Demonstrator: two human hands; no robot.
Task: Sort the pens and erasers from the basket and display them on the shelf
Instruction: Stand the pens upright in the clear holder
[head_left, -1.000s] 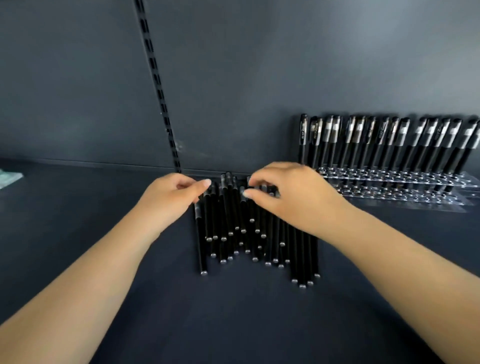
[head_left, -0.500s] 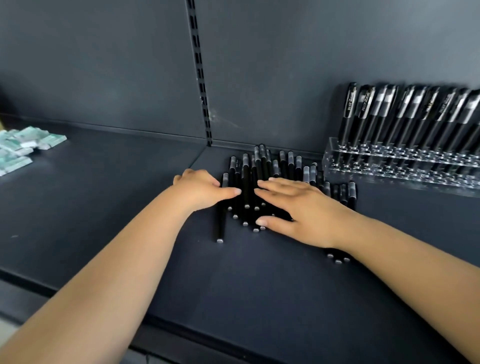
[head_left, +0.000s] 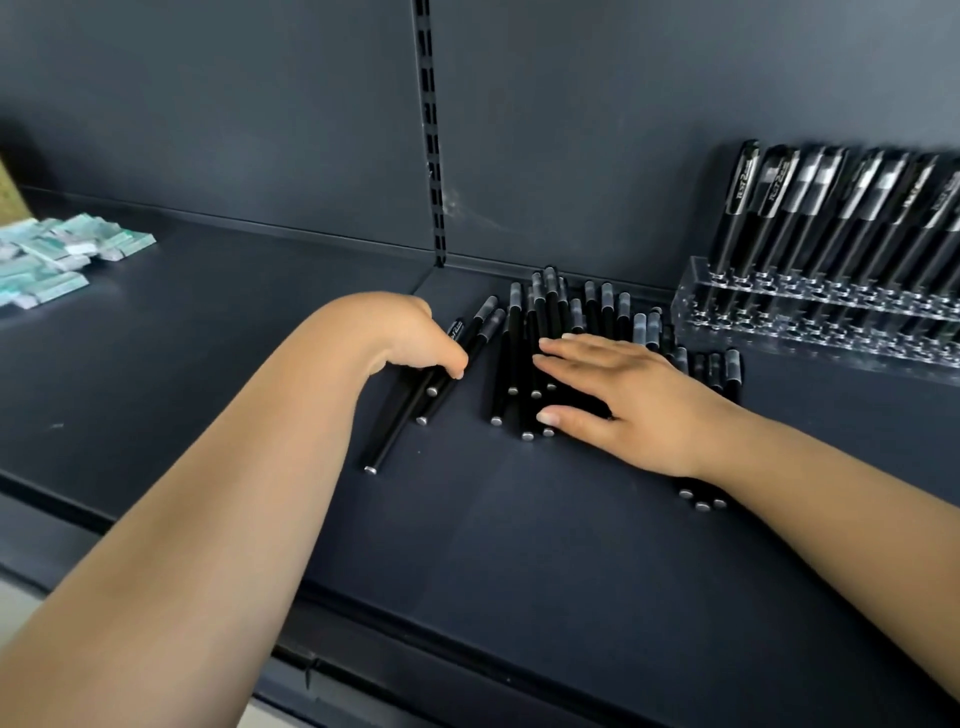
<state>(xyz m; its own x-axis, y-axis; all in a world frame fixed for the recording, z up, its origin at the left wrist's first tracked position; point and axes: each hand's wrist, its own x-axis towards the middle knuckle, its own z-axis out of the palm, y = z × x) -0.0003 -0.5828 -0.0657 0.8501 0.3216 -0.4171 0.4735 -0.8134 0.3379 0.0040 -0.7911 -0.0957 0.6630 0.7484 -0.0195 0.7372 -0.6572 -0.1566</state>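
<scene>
Since a moment ago the left hand (head_left: 415, 343) has drawn a few pens (head_left: 431, 374) leftward out of the pen pile (head_left: 566, 322), so the sorting is splitting the heap into smaller groups. Its fingers curl down onto those pens just left of the pile. The right hand (head_left: 618, 395) lies flat on the pile, fingers straight and slightly spread, left of the acrylic rack (head_left: 810, 317).

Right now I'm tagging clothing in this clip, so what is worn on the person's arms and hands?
Nothing that shows. The left hand and right hand are bare: no gloves, rings or visible nail colour. Both forearms are uncovered to the frame edge, with no sleeve, watch or bracelet in view. Anything worn higher up is out of frame.
</scene>
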